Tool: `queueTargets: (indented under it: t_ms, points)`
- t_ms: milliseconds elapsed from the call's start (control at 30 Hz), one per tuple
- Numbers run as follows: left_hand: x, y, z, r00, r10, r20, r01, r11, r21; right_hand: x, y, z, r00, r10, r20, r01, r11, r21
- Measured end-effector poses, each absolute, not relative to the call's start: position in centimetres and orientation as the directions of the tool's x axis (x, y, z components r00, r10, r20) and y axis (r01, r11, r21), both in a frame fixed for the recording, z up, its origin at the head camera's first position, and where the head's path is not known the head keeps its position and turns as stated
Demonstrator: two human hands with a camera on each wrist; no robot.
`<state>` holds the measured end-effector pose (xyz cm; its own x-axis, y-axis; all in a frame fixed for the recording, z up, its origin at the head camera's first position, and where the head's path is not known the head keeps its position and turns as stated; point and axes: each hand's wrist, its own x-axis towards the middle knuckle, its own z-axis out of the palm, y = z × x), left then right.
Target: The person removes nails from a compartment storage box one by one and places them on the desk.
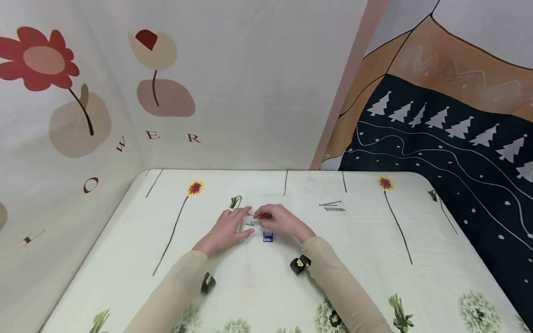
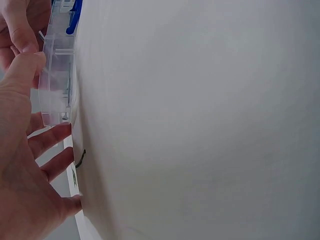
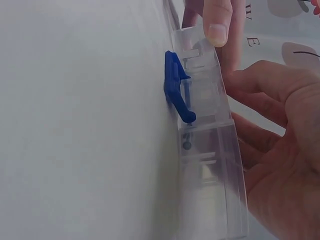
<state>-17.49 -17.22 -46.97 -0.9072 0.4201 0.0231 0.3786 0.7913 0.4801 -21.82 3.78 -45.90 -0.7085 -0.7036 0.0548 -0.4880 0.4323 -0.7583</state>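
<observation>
Where both hands meet at the middle of the bench (image 1: 125,259), a shallow clear plastic box (image 3: 210,165) with inner dividers and a blue latch (image 3: 177,92) lies flat on the flower-printed cloth. Some thin metal nails show inside it, blurred. The left hand (image 1: 228,227) rests with straight fingers along its left side; the right hand (image 1: 280,221) curls over its top, thumb pressing the edge. More loose nails (image 1: 331,206) lie apart to the right.

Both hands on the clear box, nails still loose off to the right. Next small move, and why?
Probably reach the right hand to the loose metal nails: they lie apart on the floral tablecloth, while the left hand rests on the clear plastic box with the blue latch.
</observation>
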Motion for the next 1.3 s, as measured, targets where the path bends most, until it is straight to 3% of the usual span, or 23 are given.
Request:
queueTargets:
  t_ms: [600,900,1300]
  points:
    - [-17.5,-17.3,-47.2,-0.898,0.438,0.051,0.407,0.779,0.477,-21.6,3.0,-45.6,-0.694,-0.719,-0.038,-0.501,0.520,-0.692]
    - [-17.6,-17.3,-47.4,-0.889,0.451,0.078,0.433,0.771,0.467,-21.1,2.3,-45.2,-0.727,-0.684,-0.061,-0.497,0.584,-0.642]
    - [-17.6,-17.3,-47.3,-0.894,0.445,0.058,0.420,0.786,0.454,-21.1,2.6,-44.8,-0.714,-0.695,-0.080,-0.506,0.593,-0.626]
